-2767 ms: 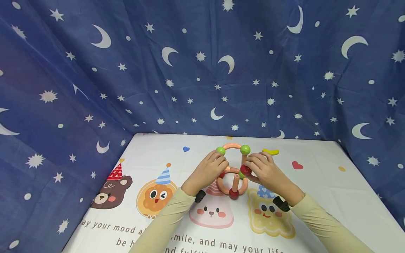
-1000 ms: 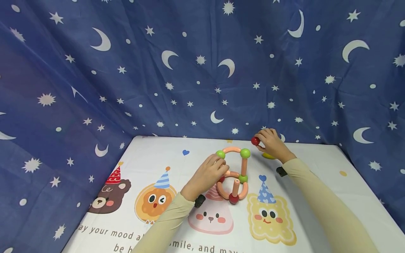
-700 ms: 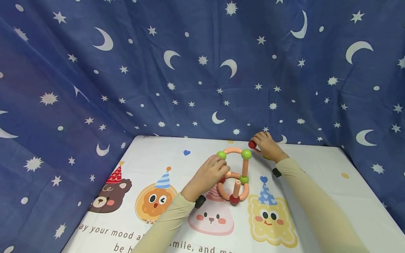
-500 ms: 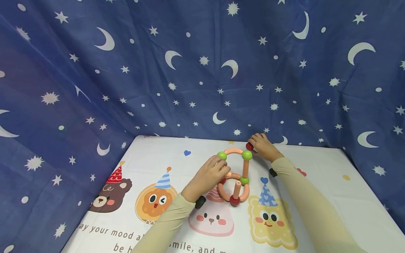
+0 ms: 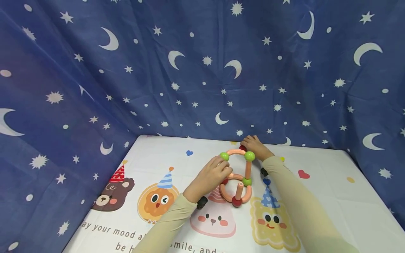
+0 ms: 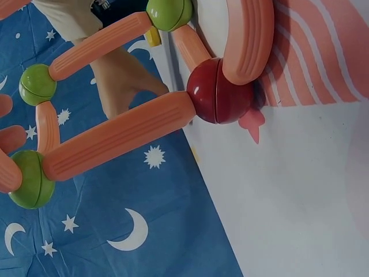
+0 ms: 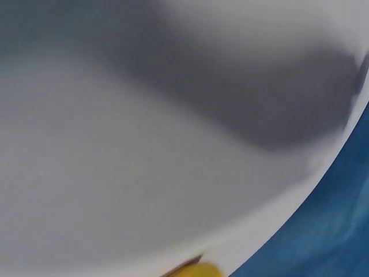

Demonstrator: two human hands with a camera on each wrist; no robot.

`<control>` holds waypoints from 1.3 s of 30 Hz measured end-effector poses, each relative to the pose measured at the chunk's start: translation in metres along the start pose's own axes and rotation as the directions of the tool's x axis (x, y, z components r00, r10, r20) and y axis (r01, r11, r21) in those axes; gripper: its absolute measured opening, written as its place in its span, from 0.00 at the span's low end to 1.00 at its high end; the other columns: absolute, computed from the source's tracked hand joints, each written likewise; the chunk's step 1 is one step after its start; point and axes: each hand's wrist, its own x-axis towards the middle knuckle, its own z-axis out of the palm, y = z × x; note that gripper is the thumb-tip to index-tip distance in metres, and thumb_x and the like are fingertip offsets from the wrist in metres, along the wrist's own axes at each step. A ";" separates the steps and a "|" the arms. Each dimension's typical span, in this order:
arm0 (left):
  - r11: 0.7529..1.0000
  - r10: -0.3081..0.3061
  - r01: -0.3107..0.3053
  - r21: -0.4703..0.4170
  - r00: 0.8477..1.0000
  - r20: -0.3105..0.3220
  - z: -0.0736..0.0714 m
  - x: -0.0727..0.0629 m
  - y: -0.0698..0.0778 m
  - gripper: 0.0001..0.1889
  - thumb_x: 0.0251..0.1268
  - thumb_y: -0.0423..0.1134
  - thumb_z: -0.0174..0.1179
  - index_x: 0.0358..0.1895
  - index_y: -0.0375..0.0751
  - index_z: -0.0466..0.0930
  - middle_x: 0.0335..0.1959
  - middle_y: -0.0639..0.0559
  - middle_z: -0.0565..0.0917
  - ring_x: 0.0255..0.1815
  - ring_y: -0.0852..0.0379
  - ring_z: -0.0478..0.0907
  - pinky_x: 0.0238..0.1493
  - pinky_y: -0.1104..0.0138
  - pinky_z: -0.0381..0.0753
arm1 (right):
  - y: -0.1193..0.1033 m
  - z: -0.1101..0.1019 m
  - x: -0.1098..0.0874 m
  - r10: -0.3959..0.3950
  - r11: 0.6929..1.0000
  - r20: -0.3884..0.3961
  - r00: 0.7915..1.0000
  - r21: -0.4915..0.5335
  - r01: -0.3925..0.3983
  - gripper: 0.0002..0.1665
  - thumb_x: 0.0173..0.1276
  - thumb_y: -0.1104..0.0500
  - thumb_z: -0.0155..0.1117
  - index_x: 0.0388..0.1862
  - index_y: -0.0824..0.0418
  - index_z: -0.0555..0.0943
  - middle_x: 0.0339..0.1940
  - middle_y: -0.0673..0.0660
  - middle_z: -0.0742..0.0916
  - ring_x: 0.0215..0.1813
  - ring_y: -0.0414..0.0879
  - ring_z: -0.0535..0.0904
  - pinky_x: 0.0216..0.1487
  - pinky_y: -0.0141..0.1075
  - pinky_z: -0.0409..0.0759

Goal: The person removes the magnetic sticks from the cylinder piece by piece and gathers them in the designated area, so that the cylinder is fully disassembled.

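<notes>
While the left hand (image 5: 210, 176) grips the frame (image 5: 248, 170) near its upper left green ball (image 5: 224, 156), the right hand (image 5: 257, 149) pinches the red ball (image 5: 242, 148), which lies left of its fingertips, just behind the crosswise arch (image 5: 236, 151), contact between ball and arch being unclear.

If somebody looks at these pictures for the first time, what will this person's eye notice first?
Probably the starry blue curtain, which fills the upper part of the head view behind the white table. Next comes the orange, green and red toy standing near the table's far edge, with the left hand holding its left side. Just behind its top arch, the right hand holds a red ball, partly hidden.
</notes>
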 end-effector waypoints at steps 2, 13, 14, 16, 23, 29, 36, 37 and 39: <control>1.000 -0.001 0.001 0.003 1.000 0.004 0.000 0.000 0.000 0.06 0.66 0.31 0.53 0.38 0.48 0.75 0.39 0.55 0.78 0.52 0.56 0.72 0.67 0.65 0.64 | -0.005 -0.002 0.002 -0.023 0.999 -0.002 1.000 0.026 0.023 0.15 0.61 0.66 0.63 0.48 0.62 0.80 0.46 0.58 0.84 0.53 0.52 0.72 0.54 0.49 0.67; 1.000 0.008 -0.008 0.027 1.000 -0.004 -0.001 0.000 0.000 0.06 0.66 0.31 0.52 0.38 0.48 0.75 0.39 0.55 0.78 0.51 0.57 0.72 0.66 0.65 0.65 | -0.006 0.005 0.007 -0.004 1.000 0.026 1.000 0.015 0.004 0.17 0.64 0.64 0.60 0.53 0.59 0.79 0.51 0.58 0.83 0.58 0.54 0.71 0.56 0.51 0.66; 1.000 0.009 -0.009 0.030 1.000 -0.004 -0.001 0.000 0.000 0.06 0.66 0.31 0.52 0.38 0.48 0.75 0.39 0.55 0.78 0.51 0.57 0.72 0.66 0.65 0.66 | -0.006 0.005 0.006 -0.001 1.000 0.021 1.000 -0.012 0.001 0.18 0.63 0.64 0.61 0.53 0.59 0.79 0.51 0.58 0.83 0.58 0.53 0.71 0.56 0.51 0.66; 0.999 0.012 -0.011 0.036 1.000 -0.008 -0.001 0.000 0.000 0.06 0.66 0.31 0.53 0.37 0.48 0.75 0.39 0.55 0.78 0.51 0.56 0.72 0.65 0.65 0.66 | -0.005 0.005 0.004 0.010 0.998 0.011 1.000 -0.063 -0.010 0.18 0.62 0.63 0.63 0.53 0.59 0.80 0.50 0.58 0.83 0.57 0.53 0.71 0.56 0.51 0.67; 0.999 0.016 -0.016 0.043 1.000 -0.014 0.001 0.001 0.000 0.06 0.64 0.31 0.54 0.37 0.47 0.75 0.39 0.55 0.79 0.51 0.56 0.73 0.65 0.65 0.66 | -0.001 0.005 -0.001 0.121 0.986 0.026 0.992 -0.122 -0.117 0.20 0.59 0.64 0.65 0.52 0.58 0.80 0.48 0.60 0.82 0.56 0.56 0.70 0.61 0.56 0.64; 1.000 0.008 -0.008 0.030 1.000 0.006 0.000 0.000 0.000 0.06 0.65 0.30 0.53 0.38 0.47 0.76 0.40 0.54 0.79 0.52 0.56 0.72 0.66 0.65 0.66 | -0.002 0.006 0.000 0.213 0.972 0.073 0.974 -0.121 -0.204 0.24 0.61 0.66 0.63 0.57 0.56 0.77 0.51 0.63 0.80 0.58 0.59 0.69 0.62 0.59 0.62; 0.999 0.017 -0.017 0.046 1.000 -0.001 0.001 0.000 0.000 0.06 0.65 0.31 0.53 0.37 0.48 0.75 0.40 0.55 0.79 0.51 0.57 0.72 0.66 0.65 0.66 | -0.005 0.011 0.004 0.271 0.962 0.117 0.955 -0.041 -0.268 0.27 0.64 0.64 0.61 0.63 0.54 0.73 0.55 0.64 0.79 0.61 0.60 0.67 0.64 0.61 0.60; 0.999 0.018 -0.018 0.048 1.000 -0.001 0.001 0.000 0.000 0.06 0.65 0.31 0.53 0.38 0.48 0.75 0.40 0.55 0.78 0.52 0.57 0.72 0.66 0.65 0.66 | -0.006 0.011 0.003 0.273 0.962 0.116 0.955 -0.040 -0.270 0.27 0.64 0.64 0.61 0.63 0.54 0.73 0.55 0.64 0.79 0.61 0.60 0.67 0.64 0.61 0.60; 0.999 0.019 -0.019 0.051 1.000 0.002 0.001 0.000 0.000 0.06 0.65 0.31 0.53 0.38 0.48 0.75 0.40 0.55 0.78 0.52 0.57 0.72 0.66 0.65 0.66 | -0.006 0.010 0.003 0.264 0.964 0.108 0.958 -0.042 -0.261 0.28 0.64 0.64 0.61 0.64 0.54 0.72 0.55 0.64 0.79 0.60 0.60 0.67 0.63 0.61 0.60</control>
